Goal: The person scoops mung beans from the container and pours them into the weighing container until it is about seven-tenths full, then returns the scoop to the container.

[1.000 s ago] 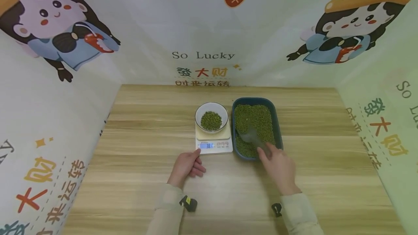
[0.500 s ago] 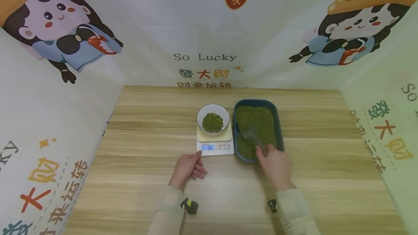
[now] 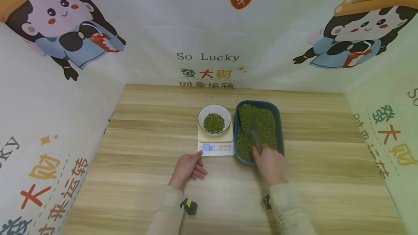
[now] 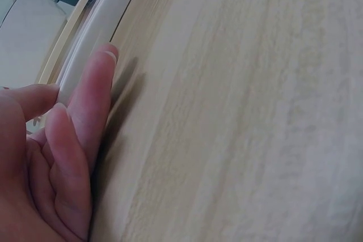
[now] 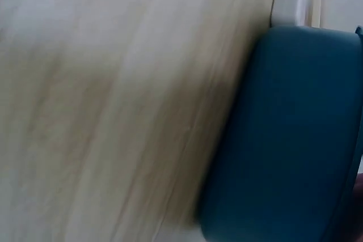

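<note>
In the head view my right hand (image 3: 270,164) grips the handle of a dark grey scoop (image 3: 256,139), whose head lies among green mung beans (image 3: 266,122) in a deep blue tub (image 3: 281,133). To the left, a white kitchen scale (image 3: 215,151) reads about 38.1. On its plate stands a white dark-rimmed bowl (image 3: 202,113) with a small heap of mung beans (image 3: 214,122). My left hand (image 3: 187,169) rests at the scale's front edge, thumb tip touching it; the left wrist view shows its other fingers (image 4: 93,89) loosely bent beside the scale.
The tub's outer wall (image 5: 289,128) fills much of the right wrist view and stands close beside the scale. Underneath is a wood-grain tabletop (image 3: 137,137), enclosed at back and sides by a printed cloth (image 3: 147,46).
My right hand has moved a little left at the tub's near edge, swinging the scoop handle more upright. The left hand stays at the scale, and the reading looks the same.
</note>
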Motion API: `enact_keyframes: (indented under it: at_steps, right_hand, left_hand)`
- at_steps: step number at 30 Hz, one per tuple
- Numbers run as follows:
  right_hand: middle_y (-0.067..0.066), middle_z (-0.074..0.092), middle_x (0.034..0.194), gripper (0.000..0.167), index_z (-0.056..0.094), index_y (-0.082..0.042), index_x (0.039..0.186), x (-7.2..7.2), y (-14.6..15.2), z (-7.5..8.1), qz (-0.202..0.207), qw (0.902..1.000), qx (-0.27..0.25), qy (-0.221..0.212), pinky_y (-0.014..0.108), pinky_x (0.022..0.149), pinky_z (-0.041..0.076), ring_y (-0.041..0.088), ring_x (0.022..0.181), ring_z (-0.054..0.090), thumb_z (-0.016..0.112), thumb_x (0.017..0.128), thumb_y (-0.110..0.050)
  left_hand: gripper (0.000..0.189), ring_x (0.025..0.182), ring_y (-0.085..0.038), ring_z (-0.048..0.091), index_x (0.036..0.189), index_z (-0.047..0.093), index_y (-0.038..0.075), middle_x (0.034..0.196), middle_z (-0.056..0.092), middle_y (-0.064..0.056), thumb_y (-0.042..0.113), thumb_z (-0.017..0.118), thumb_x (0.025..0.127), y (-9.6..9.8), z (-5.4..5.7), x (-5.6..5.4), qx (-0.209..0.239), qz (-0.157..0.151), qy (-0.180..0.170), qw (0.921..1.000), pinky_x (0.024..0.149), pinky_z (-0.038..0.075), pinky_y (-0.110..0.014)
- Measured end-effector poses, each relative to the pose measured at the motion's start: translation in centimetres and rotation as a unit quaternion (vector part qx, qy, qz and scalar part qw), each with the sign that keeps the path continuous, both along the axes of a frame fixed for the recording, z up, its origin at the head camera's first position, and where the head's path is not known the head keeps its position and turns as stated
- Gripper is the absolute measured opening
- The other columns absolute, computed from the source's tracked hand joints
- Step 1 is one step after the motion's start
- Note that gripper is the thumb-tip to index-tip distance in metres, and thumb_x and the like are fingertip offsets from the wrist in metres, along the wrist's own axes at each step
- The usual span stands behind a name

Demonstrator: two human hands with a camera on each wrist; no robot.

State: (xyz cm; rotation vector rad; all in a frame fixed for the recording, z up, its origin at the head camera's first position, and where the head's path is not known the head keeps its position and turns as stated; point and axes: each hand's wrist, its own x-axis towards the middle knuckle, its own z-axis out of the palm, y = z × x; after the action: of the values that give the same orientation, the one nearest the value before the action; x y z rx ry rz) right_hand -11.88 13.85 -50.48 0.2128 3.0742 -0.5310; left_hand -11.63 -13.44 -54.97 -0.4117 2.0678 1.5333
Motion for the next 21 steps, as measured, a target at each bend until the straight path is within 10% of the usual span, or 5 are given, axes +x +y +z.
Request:
enact_keyframes:
  at_steps: [6, 14, 21]
  right_hand:
    - [0.011, 0.057, 0.062, 0.040, 0.054, -0.002, 0.102, -1.0, -0.1, -0.8, -0.021, 0.9994, -0.022, -0.014, 0.037, 0.039, 0.037, 0.026, 0.050, 0.053, 0.045, 0.089, -0.039]
    - [0.018, 0.064, 0.094, 0.038, 0.056, 0.001, 0.111, -1.4, 1.7, -1.2, 0.022, 0.9930, -0.049, 0.106, 0.048, 0.064, 0.048, 0.036, 0.076, 0.061, 0.054, 0.088, -0.030]
    - [0.015, 0.064, 0.086, 0.037, 0.056, -0.002, 0.112, -1.1, 2.6, -1.1, 0.035, 0.9924, -0.067, 0.098, 0.047, 0.065, 0.046, 0.034, 0.075, 0.061, 0.054, 0.088, -0.030]
  left_hand:
    - [0.059, 0.058, -0.023, 0.065, 0.084, 0.058, 0.002, 0.068, 0.066, -0.010, 0.058, 0.040, 0.086, 0.1, -0.2, 0.1, -0.006, -0.003, -0.003, 1.0000, 0.048, 0.051, -0.030]
    - [0.059, 0.058, -0.023, 0.065, 0.083, 0.057, 0.002, 0.068, 0.066, -0.010, 0.058, 0.040, 0.087, 0.2, 0.0, -0.2, -0.005, -0.003, 0.014, 0.9999, 0.047, 0.050, -0.030]
    - [0.057, 0.057, -0.023, 0.065, 0.084, 0.057, 0.001, 0.068, 0.066, -0.010, 0.056, 0.041, 0.087, 0.1, 0.3, -0.1, -0.007, 0.007, 0.001, 1.0000, 0.047, 0.050, -0.030]
